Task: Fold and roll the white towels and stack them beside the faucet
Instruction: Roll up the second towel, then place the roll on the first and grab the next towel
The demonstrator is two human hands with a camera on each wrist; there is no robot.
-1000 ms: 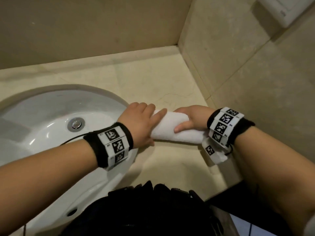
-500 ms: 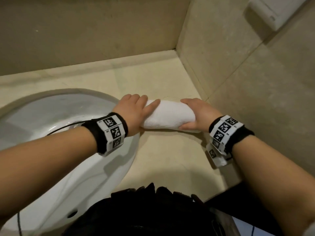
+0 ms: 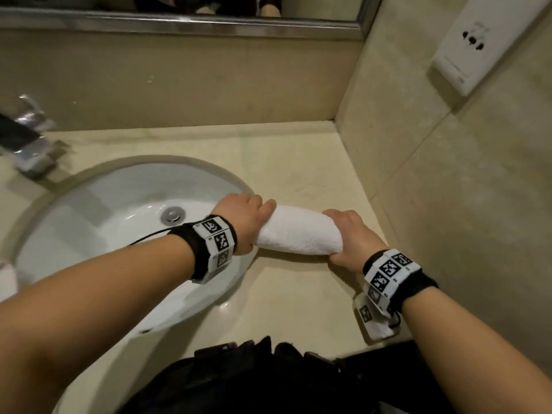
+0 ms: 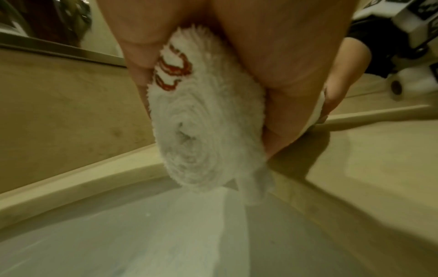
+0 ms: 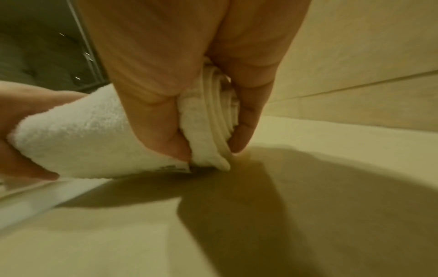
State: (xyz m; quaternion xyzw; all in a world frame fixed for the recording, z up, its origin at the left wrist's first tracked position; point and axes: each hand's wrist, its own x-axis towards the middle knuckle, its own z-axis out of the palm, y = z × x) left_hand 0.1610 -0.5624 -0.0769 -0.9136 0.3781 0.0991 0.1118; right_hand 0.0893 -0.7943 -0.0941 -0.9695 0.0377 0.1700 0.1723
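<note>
A white towel [image 3: 298, 231], rolled into a tight cylinder, is held between both hands just right of the sink, over the beige counter [image 3: 298, 162]. My left hand [image 3: 243, 219] grips its left end; the left wrist view shows the spiral end of the towel [image 4: 203, 131] with red stitching, fingers and thumb curled round it. My right hand [image 3: 348, 239] grips the right end, thumb and fingers pinching the towel [image 5: 78, 135] in the right wrist view. The chrome faucet [image 3: 27, 138] stands at the far left behind the basin.
The white sink [image 3: 98, 210] with a metal drain [image 3: 172, 215] lies to the left. A tiled wall [image 3: 448, 189] closes the right side, carrying a white socket plate [image 3: 478, 37]. A mirror frame [image 3: 179, 25] runs along the back. Another white cloth edge [image 3: 6, 279] shows at the far left.
Both hands have closed round the ends of the rolled towel and lifted it slightly off the counter; the head view has tilted up, bringing the faucet and mirror into sight.
</note>
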